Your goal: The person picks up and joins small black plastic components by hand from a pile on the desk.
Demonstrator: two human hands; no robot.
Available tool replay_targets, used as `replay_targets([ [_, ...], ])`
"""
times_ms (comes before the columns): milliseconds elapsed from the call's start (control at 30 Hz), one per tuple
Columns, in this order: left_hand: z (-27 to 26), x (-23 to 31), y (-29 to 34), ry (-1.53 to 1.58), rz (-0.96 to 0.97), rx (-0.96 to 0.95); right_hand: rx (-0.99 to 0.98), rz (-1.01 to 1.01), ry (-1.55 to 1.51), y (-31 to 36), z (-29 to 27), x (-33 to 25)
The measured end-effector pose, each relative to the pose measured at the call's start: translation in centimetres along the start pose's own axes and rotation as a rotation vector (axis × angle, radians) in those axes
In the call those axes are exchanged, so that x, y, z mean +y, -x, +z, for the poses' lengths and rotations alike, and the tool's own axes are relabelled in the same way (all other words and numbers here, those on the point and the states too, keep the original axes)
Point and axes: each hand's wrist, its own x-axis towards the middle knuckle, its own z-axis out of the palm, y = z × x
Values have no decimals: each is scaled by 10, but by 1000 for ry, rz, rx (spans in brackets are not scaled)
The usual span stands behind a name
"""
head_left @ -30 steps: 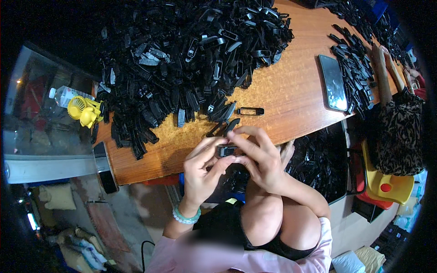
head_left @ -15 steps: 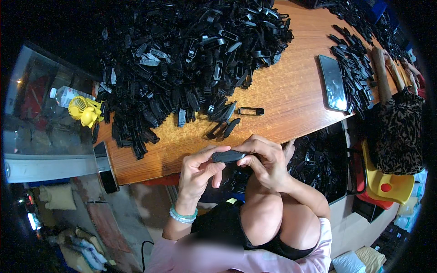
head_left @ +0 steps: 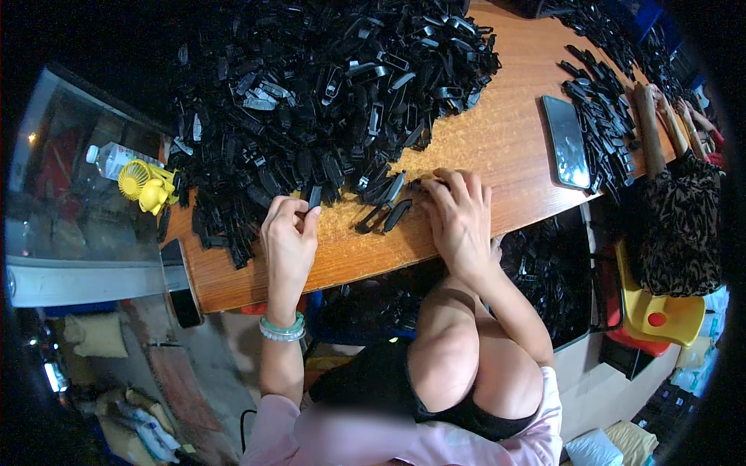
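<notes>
My left hand (head_left: 286,233) is at the near edge of a large pile of small black plastic parts (head_left: 311,116). Its thumb and fingertips pinch a narrow black plastic piece (head_left: 314,196). Farther right, my right hand (head_left: 460,217) bends down over the tabletop, fingers closing around a small black rectangular frame (head_left: 420,185) that they mostly cover. Between the hands lie a few loose elongated black parts (head_left: 397,215), touched by neither hand.
A dark-screened phone (head_left: 566,144) lies right, beside another heap of black parts (head_left: 604,124). A yellow fan (head_left: 144,186), a bottle (head_left: 116,161) and a second phone (head_left: 180,283) are left. Another person's arms (head_left: 651,128) work at the far right, near a yellow chair (head_left: 660,311).
My hands, formerly together around a dark oblong part above my lap, have separated and moved forward onto the table. The left went to the pile, the right to the loose frame.
</notes>
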Motion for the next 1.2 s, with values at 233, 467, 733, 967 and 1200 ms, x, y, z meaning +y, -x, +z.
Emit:
replay_targets([
  [233, -3, 14, 39, 825, -273, -143, -26, 247, -495, 10, -15, -15],
  [467, -10, 41, 60, 794, -85, -328, -485, 338, -1216, 13, -26, -38],
  [733, -19, 46, 58, 658, -38, -320, -452, 15, -875, 14, -19, -43],
  [967, -22, 60, 39, 412, 271, -181, -346, -142, -731, 17, -15, -39],
  [1200, -10, 75, 42, 523, 108, -191, -245, -135, -571, 17, -16, -42],
])
